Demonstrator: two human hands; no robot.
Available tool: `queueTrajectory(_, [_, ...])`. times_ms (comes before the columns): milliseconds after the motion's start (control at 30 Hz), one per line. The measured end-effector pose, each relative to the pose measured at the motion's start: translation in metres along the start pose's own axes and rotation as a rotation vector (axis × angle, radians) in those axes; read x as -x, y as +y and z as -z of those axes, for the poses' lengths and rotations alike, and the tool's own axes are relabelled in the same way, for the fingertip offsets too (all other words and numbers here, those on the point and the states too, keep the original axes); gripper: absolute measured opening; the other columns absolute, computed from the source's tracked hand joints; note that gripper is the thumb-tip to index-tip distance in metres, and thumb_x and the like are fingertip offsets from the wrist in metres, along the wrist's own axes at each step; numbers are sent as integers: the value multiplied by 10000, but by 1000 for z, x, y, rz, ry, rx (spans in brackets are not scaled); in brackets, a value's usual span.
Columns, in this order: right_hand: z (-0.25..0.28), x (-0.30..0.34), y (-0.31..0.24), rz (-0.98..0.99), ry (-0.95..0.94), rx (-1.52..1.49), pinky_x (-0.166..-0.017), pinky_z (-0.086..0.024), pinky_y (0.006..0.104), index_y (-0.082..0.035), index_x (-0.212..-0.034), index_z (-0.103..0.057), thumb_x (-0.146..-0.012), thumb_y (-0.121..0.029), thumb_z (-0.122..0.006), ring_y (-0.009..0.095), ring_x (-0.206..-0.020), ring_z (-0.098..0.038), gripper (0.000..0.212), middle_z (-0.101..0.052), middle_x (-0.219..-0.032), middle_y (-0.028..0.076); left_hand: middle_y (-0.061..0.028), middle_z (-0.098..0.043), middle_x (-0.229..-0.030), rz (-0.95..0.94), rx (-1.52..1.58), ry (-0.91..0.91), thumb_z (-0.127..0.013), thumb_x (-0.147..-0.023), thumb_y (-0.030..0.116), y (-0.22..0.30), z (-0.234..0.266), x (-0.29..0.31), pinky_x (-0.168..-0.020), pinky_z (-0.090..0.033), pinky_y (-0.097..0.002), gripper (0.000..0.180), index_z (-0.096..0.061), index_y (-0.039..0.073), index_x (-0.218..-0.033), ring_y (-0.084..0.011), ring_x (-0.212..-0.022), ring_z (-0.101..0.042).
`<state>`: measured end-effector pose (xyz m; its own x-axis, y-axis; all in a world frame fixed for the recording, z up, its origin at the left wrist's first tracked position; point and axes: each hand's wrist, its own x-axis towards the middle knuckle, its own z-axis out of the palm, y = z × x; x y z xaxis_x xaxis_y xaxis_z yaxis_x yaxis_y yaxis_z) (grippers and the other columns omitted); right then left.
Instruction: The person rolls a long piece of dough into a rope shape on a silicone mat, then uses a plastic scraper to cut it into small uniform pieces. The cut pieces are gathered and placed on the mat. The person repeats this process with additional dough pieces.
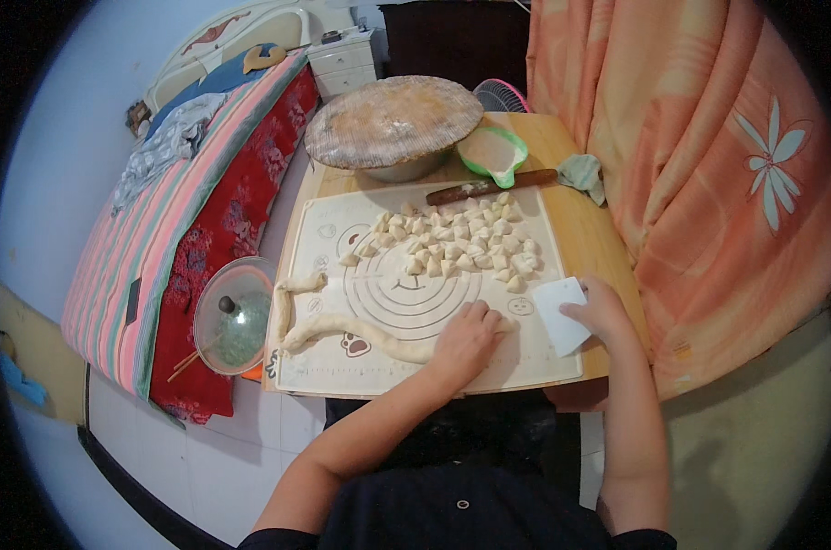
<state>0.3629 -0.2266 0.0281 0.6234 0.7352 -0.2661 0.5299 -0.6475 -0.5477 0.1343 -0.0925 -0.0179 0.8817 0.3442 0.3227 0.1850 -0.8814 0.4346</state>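
Observation:
A long rope of pale dough (356, 327) lies across the near part of a printed white kneading mat (333, 376), and its left end bends up and away. My left hand (469, 343) is closed over the right end of the rope, with a short stub showing past the fingers. In my right hand (604, 310) is a flat white dough scraper (559, 316), pinched at its right edge, just right of the rope and apart from it. Several small cut dough pieces (461, 236) are spread over the far right half of the mat.
A dark rolling pin (461, 194) lies behind the dough pieces, near a green scoop-shaped bowl (502, 163) of flour and a cloth (582, 178). A round lid (393, 119) covers a large basin. A lidded bowl (237, 321) stands left, beside the bed. Orange curtains (699, 211) hang right.

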Motion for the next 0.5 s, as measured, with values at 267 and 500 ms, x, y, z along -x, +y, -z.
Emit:
queueTrajectory(267, [-37,82,-69,15,272,148,-778,-484,543,-10,-1059,-498,-933,-225,-561,466,-860,-637,256,-667,-899,267,-130,-586,-1018,51,75,28,-700,-813,162,9,4,7,-848,-489,-409,371,-607,53,-1155,-319,-957,-563])
queueTrajectory(500, [-47,69,-84,132,208,212,-754,-490,540,-8,-1035,-506,-943,-207,-533,443,-846,-648,221,-672,-882,250,-124,-611,-1001,23,145,112,-689,-837,153,2,8,17,-814,-502,-425,327,-626,51,-1142,-332,-934,-584])
